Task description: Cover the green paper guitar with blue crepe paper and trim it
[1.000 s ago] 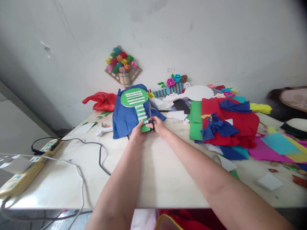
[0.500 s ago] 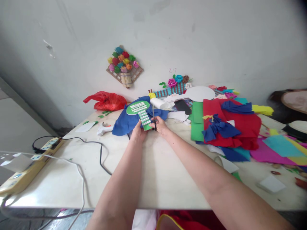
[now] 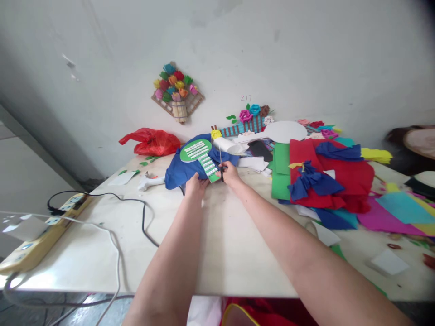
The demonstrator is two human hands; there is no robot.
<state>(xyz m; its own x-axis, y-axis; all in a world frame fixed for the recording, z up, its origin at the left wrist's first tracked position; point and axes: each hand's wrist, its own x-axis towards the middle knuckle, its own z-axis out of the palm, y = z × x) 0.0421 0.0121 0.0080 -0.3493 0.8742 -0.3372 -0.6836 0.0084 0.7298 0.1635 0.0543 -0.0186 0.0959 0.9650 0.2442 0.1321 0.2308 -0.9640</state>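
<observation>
A green paper cut-out (image 3: 199, 155), round at the top with a stem and rows of white strips, lies tilted on a blue paper sheet (image 3: 181, 170) at the far middle of the white table (image 3: 224, 244). My left hand (image 3: 194, 185) pinches the lower end of the cut-out's stem. My right hand (image 3: 231, 173) is closed round black-handled scissors (image 3: 221, 165), whose blades point up beside the stem.
Red, green, blue, magenta and yellow paper sheets (image 3: 326, 176) pile up on the right. A white glue gun (image 3: 149, 182) and a red plastic bag (image 3: 151, 142) lie to the left. A power strip (image 3: 41, 231) with cables sits at the near left edge. Paper flower crafts (image 3: 176, 93) hang on the wall.
The green cut-out with the blue sheet has been lowered from upright to lying tilted on the table. Both hands moved slightly forward and down with it.
</observation>
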